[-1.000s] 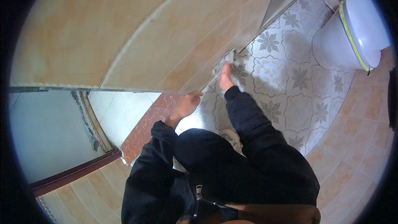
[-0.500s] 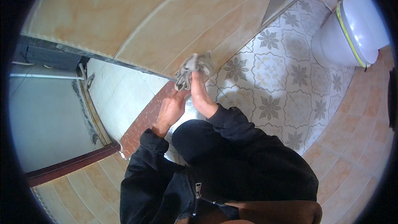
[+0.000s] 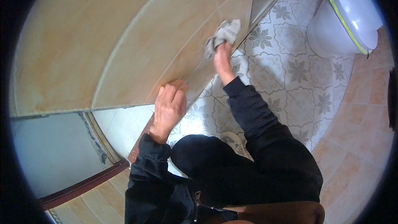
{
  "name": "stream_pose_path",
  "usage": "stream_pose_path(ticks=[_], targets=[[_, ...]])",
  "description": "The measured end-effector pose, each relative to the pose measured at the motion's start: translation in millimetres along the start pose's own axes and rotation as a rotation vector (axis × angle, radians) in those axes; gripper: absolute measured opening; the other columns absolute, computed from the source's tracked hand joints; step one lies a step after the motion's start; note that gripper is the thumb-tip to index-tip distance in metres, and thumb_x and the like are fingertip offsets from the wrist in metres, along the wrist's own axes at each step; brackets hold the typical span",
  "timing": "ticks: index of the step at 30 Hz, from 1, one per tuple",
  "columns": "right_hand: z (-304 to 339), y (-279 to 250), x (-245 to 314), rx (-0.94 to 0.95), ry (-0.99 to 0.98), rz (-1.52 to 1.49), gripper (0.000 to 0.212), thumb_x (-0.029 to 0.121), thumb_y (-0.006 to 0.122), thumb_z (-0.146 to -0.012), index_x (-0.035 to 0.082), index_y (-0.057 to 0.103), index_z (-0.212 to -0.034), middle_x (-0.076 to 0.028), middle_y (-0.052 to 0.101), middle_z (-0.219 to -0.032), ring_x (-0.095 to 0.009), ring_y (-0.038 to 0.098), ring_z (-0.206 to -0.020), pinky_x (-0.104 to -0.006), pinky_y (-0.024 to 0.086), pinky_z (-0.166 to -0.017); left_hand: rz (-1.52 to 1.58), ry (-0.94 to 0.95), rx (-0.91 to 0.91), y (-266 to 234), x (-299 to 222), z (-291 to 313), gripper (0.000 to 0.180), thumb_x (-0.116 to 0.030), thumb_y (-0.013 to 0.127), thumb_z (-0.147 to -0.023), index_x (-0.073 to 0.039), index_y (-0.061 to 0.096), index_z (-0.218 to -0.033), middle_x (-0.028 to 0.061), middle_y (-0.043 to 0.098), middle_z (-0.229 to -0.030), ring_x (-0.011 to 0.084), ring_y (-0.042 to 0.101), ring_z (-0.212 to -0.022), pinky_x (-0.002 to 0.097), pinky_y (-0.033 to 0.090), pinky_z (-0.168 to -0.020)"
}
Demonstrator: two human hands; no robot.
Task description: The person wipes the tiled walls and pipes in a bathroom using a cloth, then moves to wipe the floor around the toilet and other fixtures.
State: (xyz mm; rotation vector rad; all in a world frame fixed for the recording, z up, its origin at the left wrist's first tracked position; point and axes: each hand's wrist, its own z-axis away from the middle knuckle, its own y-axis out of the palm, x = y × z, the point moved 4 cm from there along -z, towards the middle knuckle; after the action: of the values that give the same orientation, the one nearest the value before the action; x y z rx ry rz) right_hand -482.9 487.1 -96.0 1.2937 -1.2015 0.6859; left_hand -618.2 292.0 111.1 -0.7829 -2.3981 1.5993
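A crumpled grey-white cloth is bunched in my right hand, which is closed on it. The cloth lies against the lower part of the beige tiled wall, close to where the wall meets the floor. Part of the cloth is blurred. My left hand rests its bent fingertips at the same wall, lower and further left, near the doorway. No object shows in it; its palm and some fingertips are hidden from view.
White floor tiles with grey flower patterns spread to the right. A white lidded bucket with a yellow-green band stands at the upper right. On the left, a reddish-brown door sill borders another tiled floor. My black-clad knee is below my hands.
My right hand has moved up and right along the wall with the cloth. My left hand has come away from the cloth to the wall. The view has shifted.
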Motion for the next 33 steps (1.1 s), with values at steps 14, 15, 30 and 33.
stream_pose_path(ticks=[14, 15, 30, 33], targets=[[-86, -141, -194, -0.186, 0.603, 0.056, 0.045, 0.033, 0.034, -0.101, 0.005, 0.051, -0.133, -0.011, 0.056, -0.128, -0.024, 0.051, -0.116, -0.0382, 0.04, -0.104, -0.086, 0.281, 0.127, 22, 18, -1, 0.043, 0.0, 0.072, -0.063, -0.002, 0.064, -0.105, 0.0135, 0.062, -0.115, 0.0298, 0.063, -0.104, 0.0419, 0.051, -0.084], [-65, -132, -193, -0.188, 0.615, 0.044, 0.046, 0.034, 0.033, -0.102, 0.005, 0.051, -0.133, -0.011, 0.057, -0.127, -0.024, 0.051, -0.116, -0.0384, 0.04, -0.104, -0.069, 0.292, 0.119, 22, 18, 0, 0.043, 0.0, 0.072, -0.063, -0.002, 0.064, -0.105, 0.0134, 0.062, -0.115, 0.0297, 0.063, -0.104, 0.0416, 0.051, -0.084], [234, 32, -120, 0.132, 1.007, -0.632, 0.057, 0.05, 0.022, -0.106, 0.008, 0.05, -0.131, -0.011, 0.061, -0.118, -0.026, 0.057, -0.11, -0.0409, 0.046, -0.1, -0.059, 0.237, 0.179, 15, 17, 7, 0.028, -0.003, 0.07, -0.067, -0.002, 0.063, -0.094, 0.013, 0.062, -0.107, 0.0279, 0.061, -0.092, 0.0389, 0.048, -0.078], [197, 49, -88, 0.05, 1.253, -1.021, 0.055, 0.053, 0.024, -0.105, 0.01, 0.052, -0.125, -0.009, 0.062, -0.114, -0.026, 0.059, -0.101, -0.0416, 0.051, -0.089, -0.024, 0.21, 0.125, 7, 12, 6, 0.018, -0.003, 0.068, -0.069, -0.002, 0.061, -0.086, 0.0124, 0.061, -0.099, 0.0293, 0.06, -0.09, 0.0405, 0.048, -0.08]])
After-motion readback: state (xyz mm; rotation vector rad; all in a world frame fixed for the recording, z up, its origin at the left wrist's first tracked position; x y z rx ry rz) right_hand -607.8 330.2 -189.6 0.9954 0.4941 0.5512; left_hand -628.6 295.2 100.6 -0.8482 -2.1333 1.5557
